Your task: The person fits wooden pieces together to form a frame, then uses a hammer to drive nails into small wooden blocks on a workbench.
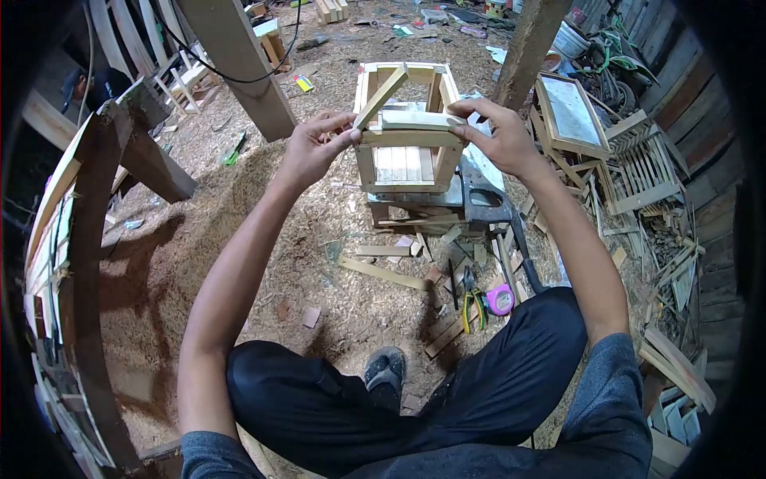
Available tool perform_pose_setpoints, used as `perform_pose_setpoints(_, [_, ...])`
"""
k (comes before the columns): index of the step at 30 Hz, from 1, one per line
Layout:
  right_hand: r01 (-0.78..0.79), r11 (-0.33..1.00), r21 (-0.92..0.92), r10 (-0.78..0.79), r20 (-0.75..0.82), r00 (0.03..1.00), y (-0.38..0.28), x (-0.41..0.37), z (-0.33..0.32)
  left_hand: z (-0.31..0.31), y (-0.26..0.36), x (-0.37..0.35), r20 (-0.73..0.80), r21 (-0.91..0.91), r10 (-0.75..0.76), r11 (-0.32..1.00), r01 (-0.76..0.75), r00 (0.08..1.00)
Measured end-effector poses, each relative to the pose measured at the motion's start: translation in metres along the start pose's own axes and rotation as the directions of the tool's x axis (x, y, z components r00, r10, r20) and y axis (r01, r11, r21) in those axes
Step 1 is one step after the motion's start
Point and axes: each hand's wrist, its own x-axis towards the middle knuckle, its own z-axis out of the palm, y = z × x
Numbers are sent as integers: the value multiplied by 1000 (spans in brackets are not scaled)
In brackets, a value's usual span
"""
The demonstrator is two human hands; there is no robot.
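A small box-shaped wooden frame (365,169) stands in front of me on a low support. My left hand (319,145) is closed at its front left top corner, thumb and fingers pinching the near end of a wooden strip (384,96). That strip slants away over the open top of the frame. Along the front top rail lies a short pale wooden piece (419,120). My right hand (499,136) pinches its right end, thumb near the rail and fingers behind. The exact contact under the fingertips is partly hidden.
A handsaw (485,206) lies right of the frame. Pliers (475,310), a pink tape measure (500,299) and wood offcuts (383,273) lie on the shavings-covered floor. Wooden posts (531,52) rise beyond. Another person (108,84) is at far left. Scrap wood (654,191) fills the right.
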Motion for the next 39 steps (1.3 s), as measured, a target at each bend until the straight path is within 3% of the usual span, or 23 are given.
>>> perform_pose_setpoints(1, [1,1000,-3,-1,0,1000,5,-2,2,1,0,0,-6,-26,-7,1000,7,1000])
perform_pose_setpoints(3, [-112,938,328,135,-47,990,13,-5,4,3,0,-1,-12,-9,9,1000,-9,1000])
perform_pose_setpoints(4, [-110,939,327,133,-47,990,14,-4,6,3,1,-1,-16,10,21,1000,-21,1000])
perform_pose_setpoints(6, [-115,759,640,246,-119,962,13,-3,11,1,2,-2,-10,2,9,1000,-9,1000])
perform_pose_setpoints(10, [-153,862,483,213,-71,975,8,-10,16,1,5,-1,-3,-13,-6,1000,6,1000])
perform_pose_setpoints(15, [-48,975,218,74,-110,991,6,-11,10,-1,5,1,-1,44,4,999,-4,1000])
perform_pose_setpoints(18, [31,987,155,-16,-99,995,2,-11,9,-1,2,1,-3,58,18,998,-17,1000])
perform_pose_setpoints(39, [6,985,171,15,-119,993,2,-8,16,-3,10,0,6,79,-5,997,5,1000])
